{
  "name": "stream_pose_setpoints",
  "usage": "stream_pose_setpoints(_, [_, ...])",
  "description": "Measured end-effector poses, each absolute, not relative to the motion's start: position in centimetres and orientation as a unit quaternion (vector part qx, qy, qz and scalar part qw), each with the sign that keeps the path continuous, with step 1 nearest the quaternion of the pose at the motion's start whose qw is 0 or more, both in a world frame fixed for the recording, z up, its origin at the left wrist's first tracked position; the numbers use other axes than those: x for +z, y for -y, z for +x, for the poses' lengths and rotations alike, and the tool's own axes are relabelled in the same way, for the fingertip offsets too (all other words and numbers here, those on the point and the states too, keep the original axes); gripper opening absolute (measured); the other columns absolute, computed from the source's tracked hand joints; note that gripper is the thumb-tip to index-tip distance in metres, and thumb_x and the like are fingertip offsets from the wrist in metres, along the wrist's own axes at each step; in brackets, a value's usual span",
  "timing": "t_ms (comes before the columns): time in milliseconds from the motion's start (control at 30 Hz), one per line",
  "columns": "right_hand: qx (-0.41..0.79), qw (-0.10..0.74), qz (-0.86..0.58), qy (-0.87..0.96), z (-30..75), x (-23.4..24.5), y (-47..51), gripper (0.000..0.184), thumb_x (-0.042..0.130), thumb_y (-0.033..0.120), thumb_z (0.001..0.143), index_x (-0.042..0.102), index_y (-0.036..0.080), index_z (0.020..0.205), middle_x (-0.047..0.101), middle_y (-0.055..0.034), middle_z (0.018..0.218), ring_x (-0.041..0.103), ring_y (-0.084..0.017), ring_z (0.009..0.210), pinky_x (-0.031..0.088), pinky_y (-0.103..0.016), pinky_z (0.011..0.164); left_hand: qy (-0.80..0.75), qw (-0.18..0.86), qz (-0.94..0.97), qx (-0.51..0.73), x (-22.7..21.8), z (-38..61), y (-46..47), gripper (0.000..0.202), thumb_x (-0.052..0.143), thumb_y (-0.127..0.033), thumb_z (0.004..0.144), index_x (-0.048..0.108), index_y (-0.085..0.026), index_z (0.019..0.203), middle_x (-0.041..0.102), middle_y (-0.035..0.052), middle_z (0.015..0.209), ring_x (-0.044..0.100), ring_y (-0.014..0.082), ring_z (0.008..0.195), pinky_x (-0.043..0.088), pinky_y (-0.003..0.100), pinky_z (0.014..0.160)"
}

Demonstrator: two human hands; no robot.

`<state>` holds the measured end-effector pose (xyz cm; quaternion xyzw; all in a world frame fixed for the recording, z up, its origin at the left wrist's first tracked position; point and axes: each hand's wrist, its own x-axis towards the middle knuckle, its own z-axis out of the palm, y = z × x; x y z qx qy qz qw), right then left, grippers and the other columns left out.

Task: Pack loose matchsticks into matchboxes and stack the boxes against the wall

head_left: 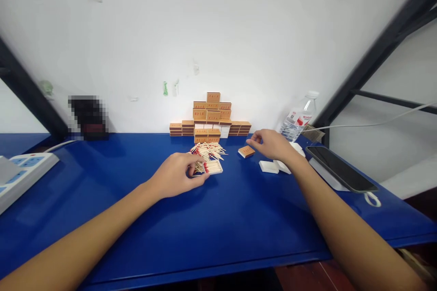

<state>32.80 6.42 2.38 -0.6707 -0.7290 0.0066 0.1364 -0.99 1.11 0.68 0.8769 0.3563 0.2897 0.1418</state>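
Observation:
My left hand (180, 173) pinches a small white matchbox tray (215, 172) filled with matches, their red heads toward my fingers. Just behind the tray lies a loose heap of matches (210, 150). My right hand (271, 143) hovers at the far right corner of an orange-brown matchbox cover (246, 151). Its thumb and forefinger are slightly apart; whether they touch the cover I cannot tell. Beneath and beside that wrist are white trays (268, 167) on the blue table (218, 223).
Stacked matchboxes (213, 116) form a stepped pile against the wall. A water bottle (299, 118) stands back right, near a phone (341, 168) with a white cable. A power strip (29, 173) sits at the left, and a dark pixelated object (90, 118) behind it.

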Motion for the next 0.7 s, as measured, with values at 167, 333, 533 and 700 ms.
stream_pose_setpoints(167, [0.117, 0.119, -0.670, 0.724, 32.5, 1.1, -7.0, 0.039, 0.071, 0.055, 0.086, 0.066, 0.020, 0.070, 0.071, -0.0066, 0.073, 0.064, -0.021, 0.069, 0.038, -0.030, 0.060, -0.358, 0.126, 0.875, 0.300, 0.4, -0.9, -1.2, 0.034, 0.070, -0.043, 0.090, 0.078, -0.018, 0.112, 0.063, -0.0020, 0.066, 0.049, 0.0110, 0.054, 0.040, 0.025, 0.053])
stream_pose_setpoints(333, [0.151, 0.191, -0.625, 0.741, 30.9, 1.3, -6.5, 0.046, 0.058, 0.061, 0.092, 0.063, 0.019, 0.073, 0.065, -0.0029, 0.070, 0.057, -0.017, 0.066, 0.038, -0.029, 0.060, -0.381, 0.092, 0.860, 0.328, -0.1, -0.9, -1.5, 0.032, 0.071, -0.043, 0.089, 0.078, -0.018, 0.107, 0.071, 0.0008, 0.076, 0.053, 0.0104, 0.055, 0.042, 0.025, 0.055])
stream_pose_setpoints(533, [0.275, 0.332, -0.508, 0.746, 26.9, 2.3, -3.7, 0.051, 0.055, 0.069, 0.093, 0.056, 0.021, 0.076, 0.053, 0.0016, 0.062, 0.046, -0.015, 0.059, 0.033, -0.028, 0.055, -0.402, 0.078, 0.842, 0.350, -0.3, -0.9, -1.6, 0.038, 0.072, -0.043, 0.089, 0.078, -0.016, 0.115, 0.069, 0.0003, 0.067, 0.057, 0.0126, 0.054, 0.046, 0.026, 0.057])
stream_pose_setpoints(700, [0.308, 0.358, -0.484, 0.737, 26.1, 2.2, -3.1, 0.047, 0.057, 0.067, 0.094, 0.055, 0.021, 0.081, 0.054, 0.0024, 0.062, 0.046, -0.014, 0.055, 0.034, -0.027, 0.052, -0.405, 0.088, 0.835, 0.360, -0.2, -0.9, -1.6, 0.042, 0.073, -0.042, 0.090, 0.077, -0.019, 0.124, 0.071, -0.0015, 0.065, 0.060, 0.0119, 0.053, 0.048, 0.025, 0.058])
